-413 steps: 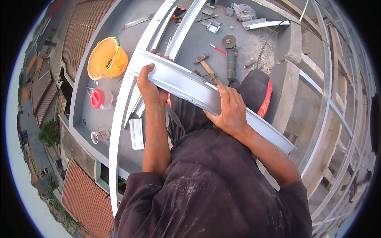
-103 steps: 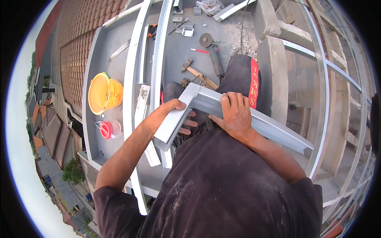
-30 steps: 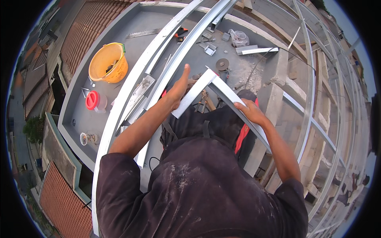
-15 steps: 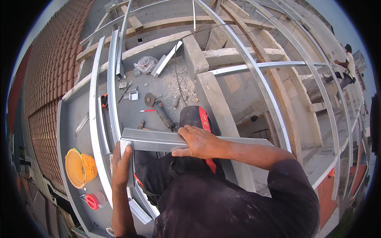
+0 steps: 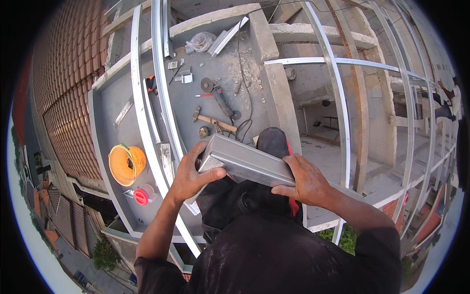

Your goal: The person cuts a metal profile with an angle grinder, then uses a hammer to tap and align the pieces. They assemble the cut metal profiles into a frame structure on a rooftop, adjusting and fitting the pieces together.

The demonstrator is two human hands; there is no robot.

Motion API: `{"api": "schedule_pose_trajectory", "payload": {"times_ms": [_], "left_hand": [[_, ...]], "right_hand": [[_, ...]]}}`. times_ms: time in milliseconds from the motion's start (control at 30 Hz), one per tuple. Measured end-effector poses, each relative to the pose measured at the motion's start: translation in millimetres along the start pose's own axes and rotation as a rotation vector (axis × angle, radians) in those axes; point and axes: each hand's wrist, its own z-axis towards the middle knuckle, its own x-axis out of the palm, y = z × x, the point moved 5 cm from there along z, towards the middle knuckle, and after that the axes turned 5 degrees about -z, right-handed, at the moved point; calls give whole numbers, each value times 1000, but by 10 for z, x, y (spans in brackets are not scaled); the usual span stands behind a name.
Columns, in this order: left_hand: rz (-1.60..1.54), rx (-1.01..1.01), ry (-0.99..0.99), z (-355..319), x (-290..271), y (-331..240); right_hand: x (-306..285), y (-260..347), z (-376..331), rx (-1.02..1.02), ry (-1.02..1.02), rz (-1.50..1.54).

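Observation:
A thick silvery metal channel (image 5: 247, 159) lies slantwise across my front, above my thighs. My left hand (image 5: 193, 171) is wrapped round its left end, the thumb lying along the near edge. Farther along, my right hand (image 5: 309, 182) grips the channel with fingers over the top and thumb on the near side. Beyond the channel, on the grey floor, lie an angle grinder (image 5: 223, 101), a wooden-handled hammer (image 5: 215, 121) and a red pencil (image 5: 203, 95). A small round object (image 5: 204, 131) sits beside the hammer; its kind is unclear.
Long metal rails (image 5: 142, 108) run past my left side. A yellow bucket (image 5: 140, 160) and a red-lidded container (image 5: 141, 197) stand left of them. Rubble (image 5: 249, 73) and a black cable (image 5: 241, 63) lie ahead. Metal beams (image 5: 338, 103) span open bays at right. Another person (image 5: 455, 100) is far right.
The channel's left end has swung up and toward me, off the rail. My left hand has moved from its end face to grasp round it; my right hand has shifted right along it.

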Motion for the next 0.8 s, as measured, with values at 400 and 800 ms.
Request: {"api": "schedule_pose_trajectory", "payload": {"times_ms": [400,800], "left_hand": [[-104,192,-52,-1111,-463,-2087],[-134,360,-56,-1889,-1156,-3109]], "right_hand": [[-1438,1784,-904,-33,-254,-64],[-2013,3055,-1239,-34,-471,-234]]}}
